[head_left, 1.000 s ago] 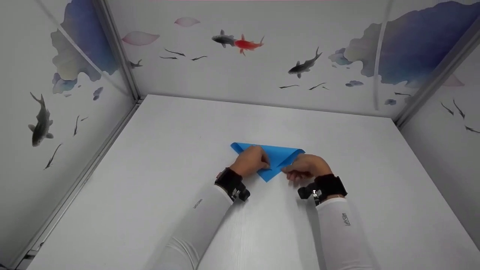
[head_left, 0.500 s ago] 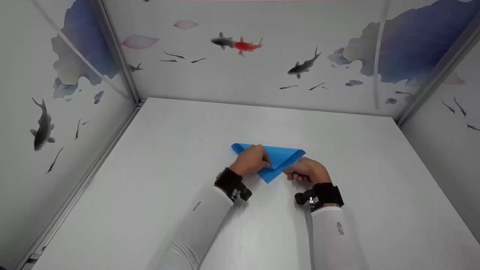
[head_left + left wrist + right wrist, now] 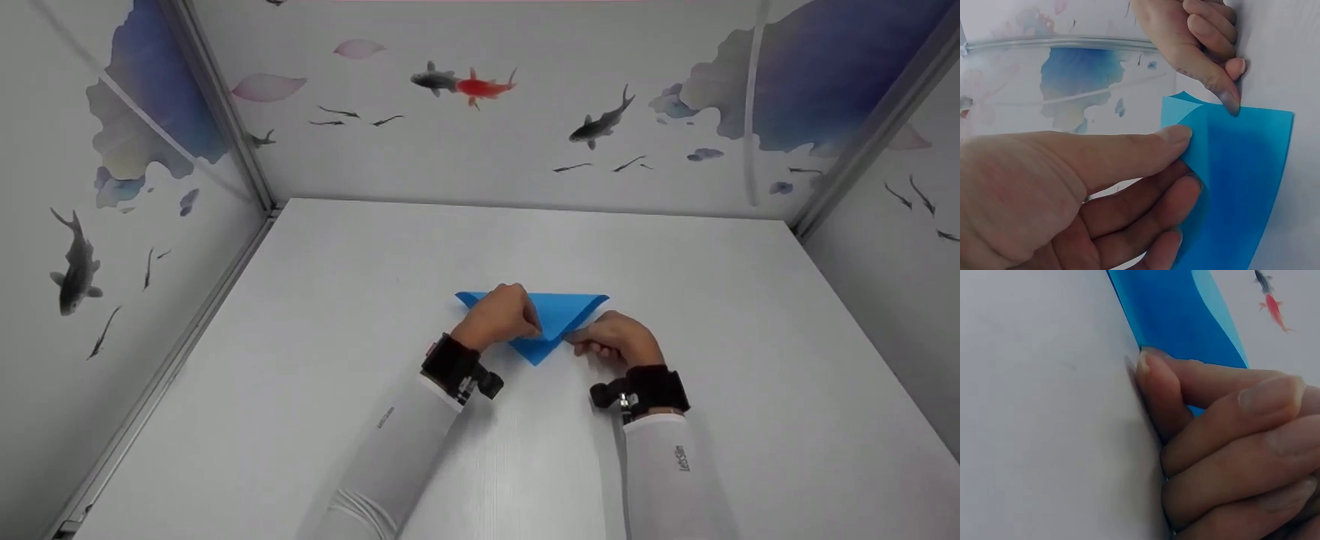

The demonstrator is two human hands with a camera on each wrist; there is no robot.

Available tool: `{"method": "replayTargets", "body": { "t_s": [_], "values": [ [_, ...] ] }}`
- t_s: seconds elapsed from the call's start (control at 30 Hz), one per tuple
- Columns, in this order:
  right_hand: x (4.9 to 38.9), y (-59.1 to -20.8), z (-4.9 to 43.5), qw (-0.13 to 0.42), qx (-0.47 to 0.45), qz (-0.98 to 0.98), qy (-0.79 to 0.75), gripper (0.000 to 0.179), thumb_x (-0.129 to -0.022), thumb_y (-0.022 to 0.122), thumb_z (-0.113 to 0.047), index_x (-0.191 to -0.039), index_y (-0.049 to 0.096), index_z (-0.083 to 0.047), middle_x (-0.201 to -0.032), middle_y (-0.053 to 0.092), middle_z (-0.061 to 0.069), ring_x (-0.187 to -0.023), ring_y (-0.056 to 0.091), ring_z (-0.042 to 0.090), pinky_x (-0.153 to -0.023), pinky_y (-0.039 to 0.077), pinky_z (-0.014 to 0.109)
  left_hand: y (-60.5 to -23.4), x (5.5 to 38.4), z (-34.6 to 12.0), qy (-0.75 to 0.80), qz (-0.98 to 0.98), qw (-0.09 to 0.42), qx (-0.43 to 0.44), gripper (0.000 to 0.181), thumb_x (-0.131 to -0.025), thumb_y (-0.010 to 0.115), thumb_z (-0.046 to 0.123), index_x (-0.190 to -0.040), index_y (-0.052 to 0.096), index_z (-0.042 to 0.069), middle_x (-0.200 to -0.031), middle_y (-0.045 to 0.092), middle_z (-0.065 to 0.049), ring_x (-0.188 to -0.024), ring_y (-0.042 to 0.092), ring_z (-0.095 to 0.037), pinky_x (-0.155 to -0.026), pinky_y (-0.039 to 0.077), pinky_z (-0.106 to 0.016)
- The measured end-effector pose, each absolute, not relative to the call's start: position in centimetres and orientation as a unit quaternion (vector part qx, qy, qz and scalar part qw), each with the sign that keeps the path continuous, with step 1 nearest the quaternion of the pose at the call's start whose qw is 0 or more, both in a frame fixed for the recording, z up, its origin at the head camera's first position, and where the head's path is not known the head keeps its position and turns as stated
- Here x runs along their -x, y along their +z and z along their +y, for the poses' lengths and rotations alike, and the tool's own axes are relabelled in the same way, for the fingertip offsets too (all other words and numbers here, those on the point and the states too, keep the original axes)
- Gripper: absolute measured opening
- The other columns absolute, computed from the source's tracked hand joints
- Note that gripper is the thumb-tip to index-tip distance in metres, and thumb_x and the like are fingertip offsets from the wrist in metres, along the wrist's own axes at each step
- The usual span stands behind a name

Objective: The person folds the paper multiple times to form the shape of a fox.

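A blue sheet of paper (image 3: 566, 307), folded over into a triangle with its point toward the person, lies on the white table (image 3: 360, 300). The left hand (image 3: 499, 316) pinches the upper layer's corner between thumb and fingers; in the left wrist view that layer (image 3: 1199, 146) curves up off the layer beneath. At the paper's right lower edge, the right hand (image 3: 615, 336) pinches the bottom layer with index finger and thumb. Its other fingers (image 3: 1235, 450) are curled under the palm in the right wrist view. Part of the paper's left side is hidden behind the left hand.
White walls (image 3: 337, 157) printed with fish and blue leaf shapes stand at the back and both sides of the table. Each wrist wears a black strap with a small camera, the left one (image 3: 454, 367) and the right one (image 3: 652, 391).
The upper layer has come down a little flatter, its tip nearer the lower corner. Both hands keep their places on the paper, and the right forearm has shifted slightly. The head view has tilted a little.
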State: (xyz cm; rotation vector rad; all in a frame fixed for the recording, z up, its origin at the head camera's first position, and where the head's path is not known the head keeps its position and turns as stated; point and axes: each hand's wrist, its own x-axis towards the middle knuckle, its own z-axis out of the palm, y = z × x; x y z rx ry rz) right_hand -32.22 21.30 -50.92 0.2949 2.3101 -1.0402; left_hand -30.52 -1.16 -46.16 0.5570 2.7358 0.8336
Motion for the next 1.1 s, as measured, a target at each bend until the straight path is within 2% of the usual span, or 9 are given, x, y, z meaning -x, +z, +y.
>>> {"method": "replayTargets", "body": {
  "t_s": [0.23, 0.57, 0.8, 1.1],
  "values": [
    [32.3, -51.1, 21.7, 0.293, -0.107, 0.868, -0.386, 0.031, -0.077, 0.074, -0.044, -0.075, 0.075, -0.013, -0.05, 0.049, -0.009, -0.044, 0.041, 0.004, -0.044, 0.032, 0.022, -47.0, 30.7, -1.0, 0.283, 0.929, 0.131, -0.199, 0.009, -0.08, 0.079, 0.016, -0.089, 0.079, 0.012, -0.084, 0.075, 0.001, -0.075, 0.064, -0.009, -0.072, 0.055, -0.028],
    [32.4, -51.2, 21.3, 0.294, -0.091, 0.872, -0.381, 0.03, -0.081, 0.071, -0.041, -0.074, 0.073, -0.013, -0.051, 0.047, -0.008, -0.044, 0.04, 0.006, -0.044, 0.033, 0.023, -47.4, 30.4, -0.8, 0.244, 0.941, 0.155, -0.175, 0.013, -0.08, 0.08, 0.016, -0.092, 0.078, 0.011, -0.087, 0.073, -0.001, -0.075, 0.061, -0.014, -0.066, 0.052, -0.028],
    [32.6, -51.1, 21.3, 0.297, -0.08, 0.873, -0.378, 0.03, -0.081, 0.072, -0.042, -0.074, 0.074, -0.012, -0.051, 0.048, -0.008, -0.045, 0.041, 0.006, -0.046, 0.033, 0.023, -48.1, 30.6, -1.0, 0.249, 0.942, 0.148, -0.171, 0.009, -0.078, 0.081, 0.015, -0.086, 0.078, 0.012, -0.082, 0.072, 0.0, -0.069, 0.059, -0.012, -0.058, 0.048, -0.025],
    [32.7, -51.2, 21.4, 0.294, -0.082, 0.875, -0.375, 0.031, -0.08, 0.072, -0.042, -0.074, 0.074, -0.012, -0.051, 0.048, -0.008, -0.046, 0.041, 0.006, -0.045, 0.033, 0.023, -48.3, 30.8, -1.0, 0.251, 0.94, 0.152, -0.174, 0.01, -0.079, 0.081, 0.016, -0.087, 0.078, 0.012, -0.082, 0.072, 0.001, -0.067, 0.06, -0.012, -0.056, 0.049, -0.025]
  ]
}}
